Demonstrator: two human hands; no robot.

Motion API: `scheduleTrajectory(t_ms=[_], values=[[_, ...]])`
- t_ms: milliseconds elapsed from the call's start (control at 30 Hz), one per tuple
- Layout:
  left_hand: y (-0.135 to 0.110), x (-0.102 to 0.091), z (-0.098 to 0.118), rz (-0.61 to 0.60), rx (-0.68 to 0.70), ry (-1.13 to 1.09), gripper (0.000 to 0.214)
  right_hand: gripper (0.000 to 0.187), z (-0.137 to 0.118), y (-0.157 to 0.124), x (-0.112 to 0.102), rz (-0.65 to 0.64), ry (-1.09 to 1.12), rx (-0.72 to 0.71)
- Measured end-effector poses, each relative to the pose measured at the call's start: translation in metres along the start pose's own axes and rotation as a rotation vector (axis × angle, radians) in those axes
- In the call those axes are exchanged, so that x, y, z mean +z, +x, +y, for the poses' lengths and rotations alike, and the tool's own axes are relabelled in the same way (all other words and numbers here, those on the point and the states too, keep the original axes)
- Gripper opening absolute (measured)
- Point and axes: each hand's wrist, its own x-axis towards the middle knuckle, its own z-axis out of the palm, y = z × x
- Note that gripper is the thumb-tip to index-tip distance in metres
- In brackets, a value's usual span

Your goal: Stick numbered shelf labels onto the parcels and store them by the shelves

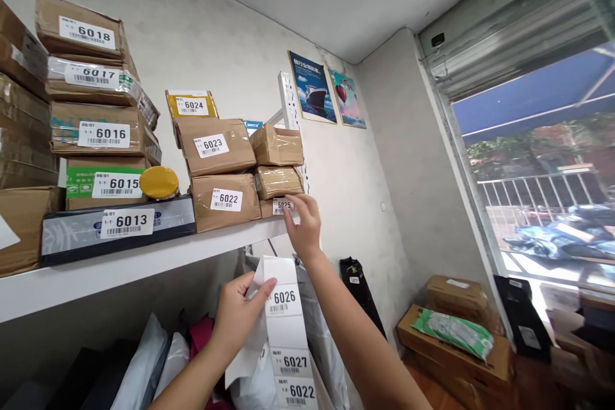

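Landmark: box 6022 (204, 205), sitting on the white shelf (144, 262).

Left hand (235, 311): below and slightly right of box 6022. Fingers grasping the label strip (287, 333), thumb across its front, the others mostly hidden behind. Strip hangs down from the grip, printed face outward, showing 6026, a blank section, 6027, then 6022. Presumably pinched near the top so the numbers stay readable and the length falls free.

Right hand (305, 227): just right of box 6022, raised to shelf height. Fingers bent, tips at the right end of label 6025 (282, 206); cannot tell whether they pinch its edge or only press. Flat contact would suit smoothing paper onto cardboard.

Label 6025 is on the front of a low box (267, 209), immediately right of box 6022. Over that low box lies a taped carton (276, 180), with another carton (278, 146) above.

Box 6023 (235, 152) rests directly on box 6022. Box 6013 (175, 216) lies to its left, yellow-lidded container (159, 182) above. Labels face the aisle side, likely for reading without shifting the stack.
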Motion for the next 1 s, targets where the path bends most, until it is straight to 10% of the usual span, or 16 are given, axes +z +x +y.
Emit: scheduleTrajectory(t_ms=[133,300,400,667,1000], values=[[0.002,-0.007,0.003,0.019,0.026,-0.054,0.039,0.032,0.007,-0.003,-0.008,-0.290,0.052,-0.220],[0.010,-0.018,0.006,0.083,0.165,-0.096,0.036,0.023,-0.001,-0.012,-0.027,-0.143,0.138,-0.007],[0.017,-0.024,0.016,0.095,0.330,-0.054,0.037,0.024,-0.035,-0.020,-0.036,-0.266,0.369,-0.028],[0.016,-0.033,0.035,0.085,0.272,-0.123,0.028,0.022,-0.087,-0.013,-0.035,-0.273,0.680,0.638],[0.040,-0.019,0.042,0.224,0.146,-0.276,0.034,0.028,-0.088,-0.001,-0.028,-0.293,0.737,0.742]])
